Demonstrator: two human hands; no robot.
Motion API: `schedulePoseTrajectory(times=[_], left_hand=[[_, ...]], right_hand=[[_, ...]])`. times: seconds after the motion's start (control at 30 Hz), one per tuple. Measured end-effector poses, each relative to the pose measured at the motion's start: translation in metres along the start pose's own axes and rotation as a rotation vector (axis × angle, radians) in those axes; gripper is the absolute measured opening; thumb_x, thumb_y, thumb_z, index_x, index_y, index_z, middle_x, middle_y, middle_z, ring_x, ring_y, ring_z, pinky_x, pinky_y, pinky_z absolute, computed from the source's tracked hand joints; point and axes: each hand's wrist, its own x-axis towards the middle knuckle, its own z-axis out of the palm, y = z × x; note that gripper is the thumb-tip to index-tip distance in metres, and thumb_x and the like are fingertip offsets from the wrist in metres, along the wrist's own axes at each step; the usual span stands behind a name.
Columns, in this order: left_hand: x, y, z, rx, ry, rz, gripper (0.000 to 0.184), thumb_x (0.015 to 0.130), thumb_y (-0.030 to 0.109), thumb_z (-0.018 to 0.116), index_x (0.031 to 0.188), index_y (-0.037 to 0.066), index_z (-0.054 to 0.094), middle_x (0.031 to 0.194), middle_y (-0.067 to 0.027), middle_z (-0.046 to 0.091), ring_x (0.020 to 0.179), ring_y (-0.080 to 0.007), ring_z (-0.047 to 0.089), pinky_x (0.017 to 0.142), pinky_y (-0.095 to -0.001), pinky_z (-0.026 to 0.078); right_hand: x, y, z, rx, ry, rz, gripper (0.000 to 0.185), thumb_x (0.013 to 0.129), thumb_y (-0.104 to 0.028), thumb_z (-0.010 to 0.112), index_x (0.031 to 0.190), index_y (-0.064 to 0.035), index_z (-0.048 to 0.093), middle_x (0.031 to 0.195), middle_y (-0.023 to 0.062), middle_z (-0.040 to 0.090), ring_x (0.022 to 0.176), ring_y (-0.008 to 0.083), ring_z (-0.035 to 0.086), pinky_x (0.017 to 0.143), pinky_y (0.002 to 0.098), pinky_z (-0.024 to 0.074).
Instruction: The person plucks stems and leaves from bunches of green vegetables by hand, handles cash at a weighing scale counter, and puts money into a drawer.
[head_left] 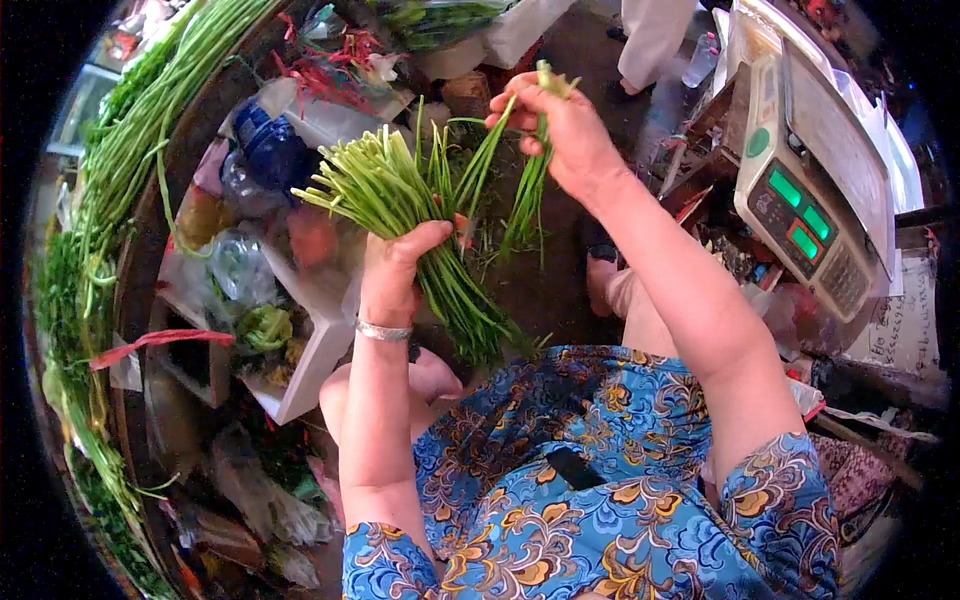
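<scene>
My left hand (400, 262) is wrapped round a thick bunch of thin green stems (375, 185) that look like chives. Their pale cut ends fan out to the upper left, and the darker tips hang down toward my lap. Higher up and to the right, my right hand (560, 125) grips a few stalks (527, 205) of the same kind. Pale ends stick out above its fingers while the green tips dangle below. Several loose stems span the gap between the two hands; which hand holds them I cannot tell. A silver bracelet (383, 330) circles my left wrist.
A digital scale (805, 200) with lit green figures stands at the right. Long green vegetables (150, 120) lie along a ledge at the left. Below it are a white foam box (310, 365), plastic bags (240, 265) and red ties (335, 70). A clear bottle (702, 60) is at the back.
</scene>
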Motion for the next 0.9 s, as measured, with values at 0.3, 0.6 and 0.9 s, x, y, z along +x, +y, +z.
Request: schedulePoseTrajectory(times=[0.3,0.6,0.9], left_hand=[[-0.004,0.003,0.001,-0.021,-0.002,0.006,0.023,0.075,0.005,0.060,0.095,-0.006,0.060,0.084,-0.0124,0.065,0.070,-0.0209,0.063,0.066,-0.0313,0.052],[-0.006,0.006,-0.001,0.079,0.051,0.041,0.019,0.076,0.007,0.058,0.089,-0.005,0.063,0.080,-0.0105,0.064,0.069,-0.0192,0.061,0.065,-0.0289,0.049],[0.000,0.002,0.010,0.005,-0.049,0.053,0.032,0.070,-0.002,0.060,0.102,-0.006,0.055,0.082,-0.0136,0.064,0.065,-0.0218,0.063,0.060,-0.0312,0.054]], right_hand=[[0.022,-0.020,-0.051,-0.378,0.347,-0.483,0.014,0.091,-0.020,0.056,0.086,-0.0064,0.059,0.069,-0.0017,0.053,0.060,0.0079,0.048,0.055,0.0230,0.0396],[0.003,-0.033,-0.040,-0.671,0.247,-0.489,0.023,0.082,-0.023,0.068,0.095,-0.0044,0.066,0.089,0.0033,0.066,0.082,0.0130,0.060,0.079,0.0285,0.0477],[0.002,0.027,-0.007,-0.490,-0.355,-0.114,0.017,0.081,-0.010,0.070,0.094,-0.0017,0.063,0.084,-0.0012,0.062,0.081,0.0058,0.056,0.076,0.0232,0.0464]])
